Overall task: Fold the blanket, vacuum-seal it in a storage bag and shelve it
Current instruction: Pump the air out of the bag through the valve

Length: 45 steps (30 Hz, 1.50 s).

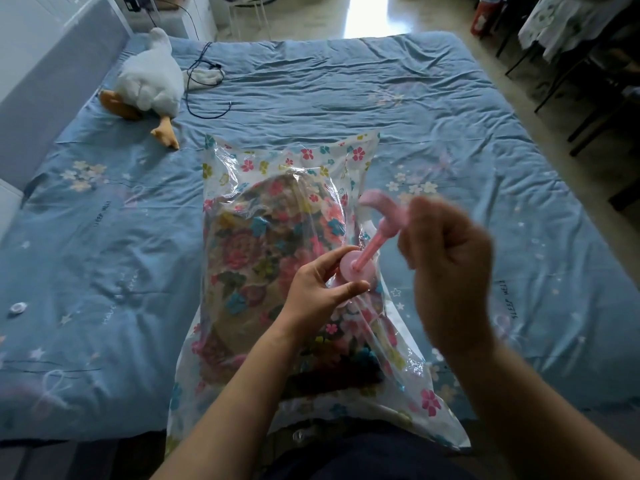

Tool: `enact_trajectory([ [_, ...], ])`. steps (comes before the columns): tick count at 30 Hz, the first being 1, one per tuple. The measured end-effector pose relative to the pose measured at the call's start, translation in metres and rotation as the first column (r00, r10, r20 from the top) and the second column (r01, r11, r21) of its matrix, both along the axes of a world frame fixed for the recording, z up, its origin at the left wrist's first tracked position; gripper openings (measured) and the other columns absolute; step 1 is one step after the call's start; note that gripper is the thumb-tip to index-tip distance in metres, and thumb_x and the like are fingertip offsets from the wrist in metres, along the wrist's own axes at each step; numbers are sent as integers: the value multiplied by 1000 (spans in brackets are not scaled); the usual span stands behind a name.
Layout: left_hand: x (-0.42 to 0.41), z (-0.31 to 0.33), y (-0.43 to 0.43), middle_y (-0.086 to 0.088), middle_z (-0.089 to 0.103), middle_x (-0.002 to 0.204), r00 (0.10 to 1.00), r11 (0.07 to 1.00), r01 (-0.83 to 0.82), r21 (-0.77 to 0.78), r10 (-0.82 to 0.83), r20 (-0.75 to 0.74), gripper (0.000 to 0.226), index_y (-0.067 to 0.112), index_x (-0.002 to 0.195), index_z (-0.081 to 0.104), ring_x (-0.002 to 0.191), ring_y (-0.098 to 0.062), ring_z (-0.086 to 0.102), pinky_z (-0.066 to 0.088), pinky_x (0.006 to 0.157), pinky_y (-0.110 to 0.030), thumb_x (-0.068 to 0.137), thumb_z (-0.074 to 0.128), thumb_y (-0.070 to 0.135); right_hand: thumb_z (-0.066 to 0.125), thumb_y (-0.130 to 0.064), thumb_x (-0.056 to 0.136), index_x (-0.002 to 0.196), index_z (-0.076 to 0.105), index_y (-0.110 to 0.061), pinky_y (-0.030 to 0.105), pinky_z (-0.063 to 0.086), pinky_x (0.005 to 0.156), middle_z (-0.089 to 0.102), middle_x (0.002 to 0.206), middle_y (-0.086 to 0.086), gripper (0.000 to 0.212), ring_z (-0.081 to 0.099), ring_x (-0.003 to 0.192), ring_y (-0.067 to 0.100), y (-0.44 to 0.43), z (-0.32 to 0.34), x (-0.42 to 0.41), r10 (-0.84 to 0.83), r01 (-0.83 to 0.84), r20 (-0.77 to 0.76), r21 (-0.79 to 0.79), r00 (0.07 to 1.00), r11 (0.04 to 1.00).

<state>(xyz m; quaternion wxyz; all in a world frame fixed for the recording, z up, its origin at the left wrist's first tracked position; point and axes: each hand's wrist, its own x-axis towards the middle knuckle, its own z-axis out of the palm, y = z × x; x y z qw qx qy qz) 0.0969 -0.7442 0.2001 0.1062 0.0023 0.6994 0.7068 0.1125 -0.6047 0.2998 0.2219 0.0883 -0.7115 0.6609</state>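
A clear storage bag (pixel 291 161) printed with small flowers lies lengthwise on the bed, its near end at the bed's front edge. Inside it sits the folded floral blanket (pixel 256 251). A pink hand pump (pixel 372 240) stands tilted on the bag's right side. My left hand (pixel 320 289) grips the pump's round pink base between thumb and fingers. My right hand (pixel 446 265), blurred by motion, is curled round the pump's handle, which is raised with the rod drawn out.
The bed is covered by a blue quilt (pixel 433 109) with pale flower prints. A white plush duck (pixel 149 81) and a black cable (pixel 204 84) lie at the far left. A small round cap (pixel 17 308) rests on the quilt at left. Chairs (pixel 588 81) stand right of the bed.
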Motion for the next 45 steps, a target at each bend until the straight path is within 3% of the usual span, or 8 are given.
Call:
enact_trajectory([
  [4, 2, 3, 2, -9, 68, 122, 1000, 1000, 14, -1, -14, 1, 58, 3, 130, 58, 114, -21, 65, 50, 102, -41, 76, 79, 5, 55, -68, 81, 69, 64, 4, 43, 46, 51, 55, 53, 12, 74, 51, 51, 31, -3, -42, -3, 6, -75, 360, 179, 933, 981],
  [10, -3, 9, 2, -6, 68, 121, 1000, 1000, 12, -8, -12, -20, 55, 17, 123, 61, 114, -20, 64, 50, 102, -32, 73, 79, 1, 53, -26, 95, 58, 58, -21, 18, 32, 48, 42, 48, 22, 38, 34, 42, 6, 1, 37, -5, 71, -89, -112, -173, 991, 981],
  [16, 2, 5, 3, -7, 68, 122, 1000, 1000, 23, -14, -23, -21, 59, 4, 129, 59, 114, -19, 65, 51, 101, -41, 74, 80, 6, 56, -46, 93, 68, 71, -8, 33, 46, 54, 59, 52, 8, 49, 52, 48, 14, 1, -52, -8, -3, -81, 392, 196, 920, 977],
  [23, -2, 7, 2, -2, 69, 121, 1000, 1000, 3, 8, -2, -24, 58, 21, 121, 62, 114, -17, 64, 50, 102, -32, 69, 82, 9, 56, -24, 96, 58, 55, 4, 15, 32, 49, 45, 43, -13, 47, 39, 42, -3, 1, 28, -6, 0, -5, -99, -54, 995, 999],
  [29, 2, 4, 1, -8, 69, 120, 1000, 1000, 5, 15, -5, -15, 58, 2, 126, 61, 114, -21, 65, 50, 102, -43, 72, 80, 10, 51, -75, 76, 65, 64, 5, 32, 40, 51, 53, 51, 12, 82, 43, 48, 14, -4, -45, -8, -36, -67, 355, 273, 934, 960],
  [36, -2, 3, 0, -5, 68, 122, 1000, 1000, -4, 22, 4, -7, 58, 16, 124, 62, 113, -16, 64, 50, 102, -34, 70, 81, 6, 54, -33, 94, 60, 48, 18, 24, 28, 47, 39, 45, 12, 61, 33, 44, 20, -5, 25, -3, -144, 150, -129, 36, 981, 988],
  [41, 1, 3, -1, -9, 70, 119, 1000, 1000, -11, 26, 12, -24, 60, 2, 125, 62, 113, -22, 65, 50, 102, -44, 69, 80, 13, 51, -65, 84, 66, 66, 2, 28, 40, 51, 58, 51, 0, 70, 48, 48, 9, -9, -49, -10, -36, -46, 321, 245, 946, 968],
  [45, -5, 7, -3, -4, 70, 119, 1000, 999, -7, 31, 8, -8, 55, 13, 123, 63, 114, -19, 65, 49, 102, -35, 72, 79, 0, 58, -39, 92, 59, 65, -6, 25, 31, 49, 39, 43, -8, 48, 32, 42, 2, -2, -2, -14, -26, 6, 155, 133, 988, 991],
])
